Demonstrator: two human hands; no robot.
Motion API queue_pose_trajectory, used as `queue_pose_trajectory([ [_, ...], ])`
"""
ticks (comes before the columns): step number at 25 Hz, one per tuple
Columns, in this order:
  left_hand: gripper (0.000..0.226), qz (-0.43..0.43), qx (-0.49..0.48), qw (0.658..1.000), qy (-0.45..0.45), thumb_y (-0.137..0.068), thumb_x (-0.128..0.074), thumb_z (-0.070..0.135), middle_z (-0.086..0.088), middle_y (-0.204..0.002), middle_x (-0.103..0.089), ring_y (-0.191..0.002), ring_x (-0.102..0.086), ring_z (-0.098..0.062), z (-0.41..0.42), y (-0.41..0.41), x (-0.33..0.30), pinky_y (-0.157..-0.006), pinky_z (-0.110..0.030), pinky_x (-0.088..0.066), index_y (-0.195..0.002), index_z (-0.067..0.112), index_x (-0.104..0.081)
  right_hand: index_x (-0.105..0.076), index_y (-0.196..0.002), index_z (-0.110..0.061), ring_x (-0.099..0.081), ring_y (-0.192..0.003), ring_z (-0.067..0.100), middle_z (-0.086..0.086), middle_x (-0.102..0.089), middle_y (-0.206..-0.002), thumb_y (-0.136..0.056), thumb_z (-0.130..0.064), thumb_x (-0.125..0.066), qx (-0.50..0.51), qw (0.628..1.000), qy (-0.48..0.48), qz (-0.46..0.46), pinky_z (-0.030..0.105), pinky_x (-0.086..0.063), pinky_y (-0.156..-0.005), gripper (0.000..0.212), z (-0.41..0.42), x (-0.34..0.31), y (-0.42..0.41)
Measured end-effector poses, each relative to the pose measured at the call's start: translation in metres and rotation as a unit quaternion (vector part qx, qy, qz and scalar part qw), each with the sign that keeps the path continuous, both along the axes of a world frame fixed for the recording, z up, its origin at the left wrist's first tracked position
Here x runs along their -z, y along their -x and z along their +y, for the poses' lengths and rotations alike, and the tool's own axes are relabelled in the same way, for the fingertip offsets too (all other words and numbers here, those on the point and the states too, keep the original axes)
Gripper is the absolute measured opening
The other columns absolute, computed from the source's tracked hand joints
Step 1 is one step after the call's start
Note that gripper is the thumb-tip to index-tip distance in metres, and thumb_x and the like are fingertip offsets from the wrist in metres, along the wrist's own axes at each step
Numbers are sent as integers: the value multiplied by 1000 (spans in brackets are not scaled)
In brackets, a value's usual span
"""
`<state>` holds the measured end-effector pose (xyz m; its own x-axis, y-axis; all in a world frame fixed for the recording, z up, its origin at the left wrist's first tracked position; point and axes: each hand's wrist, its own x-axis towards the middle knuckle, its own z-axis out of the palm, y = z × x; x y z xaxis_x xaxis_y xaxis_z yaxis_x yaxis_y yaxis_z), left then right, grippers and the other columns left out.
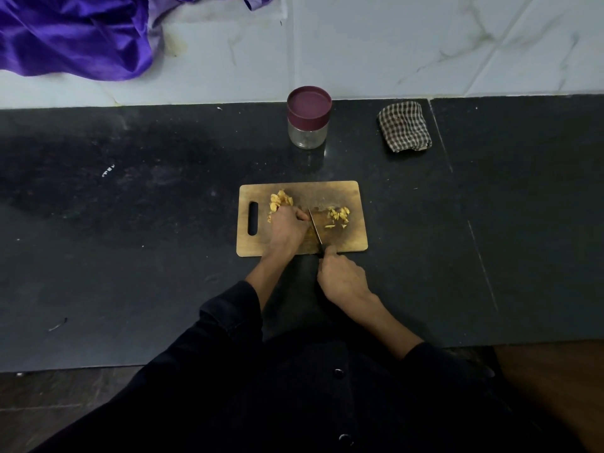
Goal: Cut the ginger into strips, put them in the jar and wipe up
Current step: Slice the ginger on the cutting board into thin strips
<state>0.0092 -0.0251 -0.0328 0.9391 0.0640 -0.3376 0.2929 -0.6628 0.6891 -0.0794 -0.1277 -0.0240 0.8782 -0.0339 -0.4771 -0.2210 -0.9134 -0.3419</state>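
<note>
Left hand (285, 228) pins ginger (280, 201) at cutting board (354, 238) center, right hand (341, 276) gripping knife (315, 231), blade lengthwise just right of left fingertips.

no readable text, dim, perhaps too blurred

Dim overall, soft light from above and behind. Dark counter (130, 223) underexposed, faint sheen near its back edge. Tiled wall (425, 44) brightest. Wide-angle bowing toward frame edges. Slight softness, detail muddy.
</note>
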Motion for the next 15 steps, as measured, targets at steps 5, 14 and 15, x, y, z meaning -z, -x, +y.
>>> queue_pose_trajectory([
  [5, 8, 2, -3, 1000, 3, -88, -63, 10, 3, -94, -68, -85, -58, -4, 0, 3, -3, -70, -16, -41, -88, 14, -69, -48, -119, -9, -63, -105, 36, 16, -67, -114, -105, -24, -36, 49, 998, -5, -27, 41, -38, -76, 24, -18, -6, -1],
  [14, 15, -81, 29, 996, 19, -90, -58, 4, 2, -103, -65, -92, -55, -5, 12, 23, -3, -77, -15, -40, -100, 10, -67, -48, -116, -10, -65, -100, 32, 13, -67, -109, -106, -28, -37, 4, 998, -32, -50, 36, -40, -72, 23, -10, -4, 6],
  [15, 15, -87, 24, 996, 16, -89, -57, 3, 3, -102, -63, -89, -54, -4, 13, 26, -2, -75, -14, -39, -99, 11, -66, -48, -117, -10, -65, -100, 32, 13, -67, -110, -106, -27, -37, -10, 998, -27, -47, 37, -40, -72, 24, -8, -2, 7],
])
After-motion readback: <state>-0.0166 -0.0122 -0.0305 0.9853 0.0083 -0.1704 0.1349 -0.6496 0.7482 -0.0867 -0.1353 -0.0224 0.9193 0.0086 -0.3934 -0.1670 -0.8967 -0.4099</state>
